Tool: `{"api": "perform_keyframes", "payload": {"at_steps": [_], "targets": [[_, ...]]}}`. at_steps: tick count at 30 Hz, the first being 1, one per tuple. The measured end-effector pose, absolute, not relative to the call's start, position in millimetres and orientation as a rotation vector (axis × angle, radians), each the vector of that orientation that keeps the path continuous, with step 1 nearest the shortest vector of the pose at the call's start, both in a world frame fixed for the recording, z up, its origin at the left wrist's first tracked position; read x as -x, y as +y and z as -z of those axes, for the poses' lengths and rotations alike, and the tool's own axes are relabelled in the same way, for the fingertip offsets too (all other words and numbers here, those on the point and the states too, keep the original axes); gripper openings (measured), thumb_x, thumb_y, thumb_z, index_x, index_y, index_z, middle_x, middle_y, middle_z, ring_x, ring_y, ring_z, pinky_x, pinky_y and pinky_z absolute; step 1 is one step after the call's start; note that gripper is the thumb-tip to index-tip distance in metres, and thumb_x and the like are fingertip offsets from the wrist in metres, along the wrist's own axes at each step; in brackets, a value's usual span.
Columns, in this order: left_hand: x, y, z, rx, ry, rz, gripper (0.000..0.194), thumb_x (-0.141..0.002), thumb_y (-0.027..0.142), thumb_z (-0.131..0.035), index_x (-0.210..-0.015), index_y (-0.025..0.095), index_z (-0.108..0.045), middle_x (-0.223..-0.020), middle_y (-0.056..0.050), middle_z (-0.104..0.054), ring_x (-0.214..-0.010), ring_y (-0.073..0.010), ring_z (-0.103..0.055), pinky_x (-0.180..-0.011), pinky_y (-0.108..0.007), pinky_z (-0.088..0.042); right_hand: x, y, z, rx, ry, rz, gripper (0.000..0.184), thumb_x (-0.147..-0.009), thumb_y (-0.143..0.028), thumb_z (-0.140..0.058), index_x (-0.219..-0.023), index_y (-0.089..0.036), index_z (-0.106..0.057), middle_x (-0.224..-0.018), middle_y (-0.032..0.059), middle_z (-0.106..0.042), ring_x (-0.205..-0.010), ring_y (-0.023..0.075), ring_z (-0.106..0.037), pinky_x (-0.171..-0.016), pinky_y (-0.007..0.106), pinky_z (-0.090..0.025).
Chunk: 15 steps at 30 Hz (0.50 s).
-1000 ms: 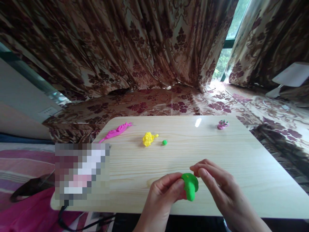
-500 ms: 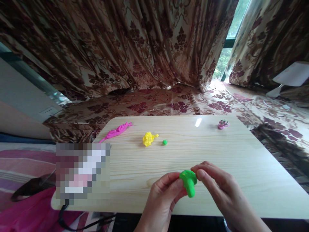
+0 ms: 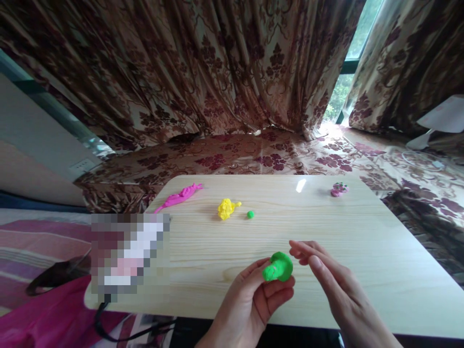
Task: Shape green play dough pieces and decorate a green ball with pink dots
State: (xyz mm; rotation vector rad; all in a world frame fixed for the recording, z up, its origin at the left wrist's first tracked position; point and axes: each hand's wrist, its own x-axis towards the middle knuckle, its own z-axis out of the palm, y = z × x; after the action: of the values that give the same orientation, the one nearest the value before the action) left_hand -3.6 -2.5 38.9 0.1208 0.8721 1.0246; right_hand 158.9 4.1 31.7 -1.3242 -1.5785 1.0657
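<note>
A green modelling-clay piece (image 3: pixel 278 267), shaped like a mushroom with a thick stem and a wide cap, is held in my left hand (image 3: pixel 252 295) over the front of the table. Its stem points to the left and the cap faces right. My right hand (image 3: pixel 331 278) is just right of the cap, apart from it, with fingers stretched out and nothing in them. Beyond my hands lie a small green clay ball (image 3: pixel 250 214) and a lumpy yellow clay piece (image 3: pixel 226 209) with a short stalk.
A long pink clay piece (image 3: pixel 181 195) lies at the table's back left, and a pink clay lump with green bits (image 3: pixel 340 189) at the back right. On the left a blurred-out device (image 3: pixel 136 253) trails a black cable. Patterned curtains (image 3: pixel 217 72) hang behind the wooden table (image 3: pixel 195 261).
The green clay piece has turned in my left hand, so its stem swings from downward to the left. My right hand has drawn away from the cap and its fingers have opened.
</note>
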Motion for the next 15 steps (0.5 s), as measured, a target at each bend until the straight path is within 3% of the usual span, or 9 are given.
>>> {"api": "perform_keyframes", "payload": {"at_steps": [4,10,15], "targets": [[2.6,-4.3,-39.7,-0.121,0.88,-1.041,0.019,-0.075,0.021,-0.062,-0.091,0.011,-0.063,-0.085,-0.01,-0.071,-0.078,-0.0197,-0.067,-0.075,-0.031,-0.051,-155.9,1.1,-30.2,1.273,-1.651,-1.12,0.033,-0.092,-0.037,-0.038,-0.119,-0.03,-0.055,-0.13,-0.0008,-0.046,-0.123,0.0189,-0.039,-0.102,0.028,-0.034],[1.1,-5.6,-42.7,-0.166,0.92,-1.04,0.021,-0.072,0.02,-0.065,-0.091,0.012,-0.064,-0.085,-0.01,-0.071,-0.077,-0.0203,-0.067,-0.076,-0.032,-0.051,-153.3,3.3,-40.3,1.342,-1.658,-1.175,0.036,-0.093,-0.04,-0.031,-0.12,-0.031,-0.053,-0.13,-0.0021,-0.047,-0.125,0.0186,-0.036,-0.105,0.031,-0.031],[0.9,-7.5,-44.5,-0.202,0.94,-1.025,0.019,-0.075,0.024,-0.063,-0.088,0.01,-0.067,-0.078,-0.009,-0.071,-0.073,-0.0192,-0.067,-0.073,-0.031,-0.052,-149.7,6.4,-41.9,1.243,-1.685,-1.209,0.035,-0.094,-0.038,-0.031,-0.117,-0.031,-0.056,-0.126,-0.0029,-0.05,-0.121,0.0171,-0.041,-0.1,0.026,-0.036]]}}
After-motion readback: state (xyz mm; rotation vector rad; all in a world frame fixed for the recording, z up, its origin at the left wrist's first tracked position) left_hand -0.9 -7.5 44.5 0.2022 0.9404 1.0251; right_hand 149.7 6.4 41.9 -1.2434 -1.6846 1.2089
